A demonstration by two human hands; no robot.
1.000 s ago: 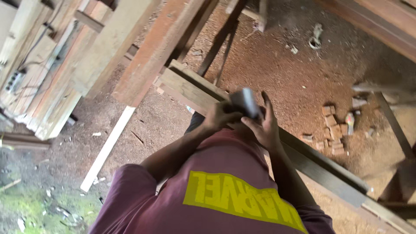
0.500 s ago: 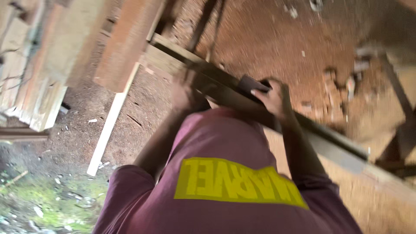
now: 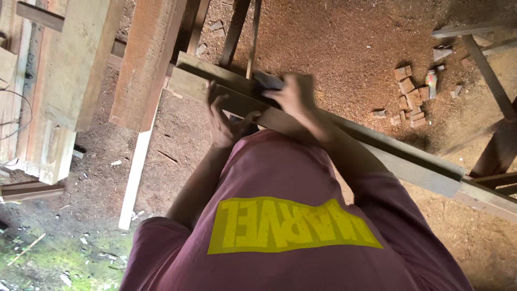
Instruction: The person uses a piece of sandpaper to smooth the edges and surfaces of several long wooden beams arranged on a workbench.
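A long grey-brown plank [image 3: 398, 156] runs diagonally from upper left to lower right in front of me, resting on wooden supports. My right hand [image 3: 295, 96] is closed over a small dark grey block-like tool [image 3: 267, 81] pressed on the plank's top face near its far end. My left hand [image 3: 222, 119] grips the plank's near edge just left of that, fingers spread over its side. My maroon shirt with a yellow print fills the bottom of the view.
Thick timber beams [image 3: 145, 59] are stacked at the upper left, and a pale thin batten [image 3: 137, 172] lies on the dirt floor. Small wood offcuts [image 3: 409, 99] are scattered on sawdust at the right. More frame timbers [image 3: 493, 140] stand at the far right.
A second ago both hands were cupped around the grey tool. Now my left hand has come off it onto the plank, and my right hand alone holds the tool.
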